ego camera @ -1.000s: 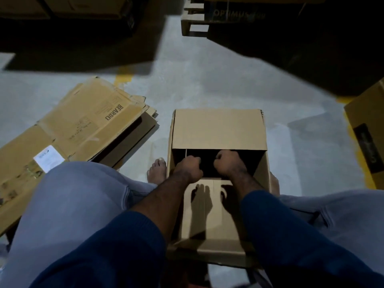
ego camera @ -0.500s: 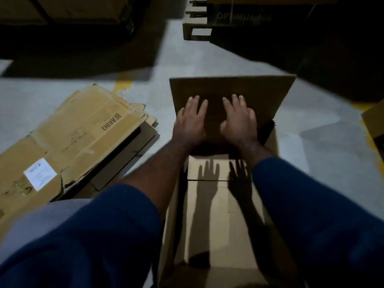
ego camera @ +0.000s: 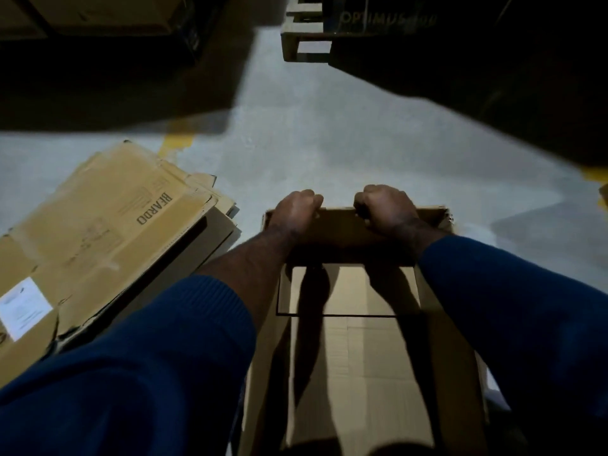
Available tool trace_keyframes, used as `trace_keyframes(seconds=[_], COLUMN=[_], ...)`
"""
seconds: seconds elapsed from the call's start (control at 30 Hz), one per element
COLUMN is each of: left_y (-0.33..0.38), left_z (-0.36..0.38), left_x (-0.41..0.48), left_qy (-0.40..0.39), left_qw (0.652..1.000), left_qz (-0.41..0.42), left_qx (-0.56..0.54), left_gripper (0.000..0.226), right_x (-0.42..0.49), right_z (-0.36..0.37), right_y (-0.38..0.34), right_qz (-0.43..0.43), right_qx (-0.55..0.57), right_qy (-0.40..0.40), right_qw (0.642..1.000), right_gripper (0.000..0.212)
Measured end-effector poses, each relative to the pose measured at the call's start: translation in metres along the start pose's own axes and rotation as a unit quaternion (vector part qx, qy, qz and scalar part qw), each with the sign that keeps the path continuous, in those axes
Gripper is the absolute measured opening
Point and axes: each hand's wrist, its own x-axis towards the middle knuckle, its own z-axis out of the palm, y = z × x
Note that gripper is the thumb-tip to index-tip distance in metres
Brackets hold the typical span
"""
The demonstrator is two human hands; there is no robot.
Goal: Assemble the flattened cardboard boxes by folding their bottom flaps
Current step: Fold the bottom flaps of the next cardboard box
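An opened brown cardboard box (ego camera: 355, 357) stands on the floor right in front of me, its inside facing up and folded flaps lying flat at its bottom. My left hand (ego camera: 297, 209) grips the far top edge of the box near its left corner, fingers curled over the rim. My right hand (ego camera: 385, 207) grips the same far edge a little to the right, fingers curled over it too. Both forearms in blue sleeves reach across the box opening and cast shadows inside.
A stack of flattened cardboard boxes (ego camera: 108, 232) printed BEARDO lies on the grey floor to the left. A wooden pallet (ego camera: 304, 34) stands at the back, dark stacked goods beside it. Yellow floor marking (ego camera: 179, 141) shows behind the stack.
The far flap that stood upright under my flat palms is folded down out of sight. Both hands went from flat and open to curled around the box's far rim.
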Motion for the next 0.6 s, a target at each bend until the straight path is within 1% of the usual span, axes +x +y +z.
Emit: trace_keyframes(seconds=[0.17, 0.3, 0.4, 0.5, 0.6], left_y=[0.001, -0.008, -0.024, -0.041, -0.047], left_z=[-0.004, -0.007, -0.013, -0.019, -0.021], left_x=[0.005, 0.006, 0.002, -0.005, -0.009], left_qy=[-0.009, -0.029, -0.046, -0.043, -0.049], left_qw=[1.0, 0.998, 0.998, 0.998, 0.996], left_qz=[-0.028, -0.019, -0.012, -0.044, -0.072], left_qx=[-0.009, -0.045, -0.04, -0.022, -0.028], left_gripper=[0.006, 0.007, 0.014, 0.02, 0.024], right_x=[0.004, 0.0, -0.009, -0.024, -0.034], right_z=[-0.002, -0.012, -0.019, -0.025, -0.029], right_y=[-0.006, 0.004, 0.027, 0.066, 0.089], right_qz=[0.032, 0.011, 0.004, 0.034, 0.077], right_qx=[0.022, 0.054, 0.049, 0.016, 0.009], right_qy=[0.001, -0.021, -0.046, -0.059, -0.075], right_qw=[0.999, 0.998, 0.998, 0.998, 0.994], right_gripper=[0.017, 0.016, 0.021, 0.021, 0.017])
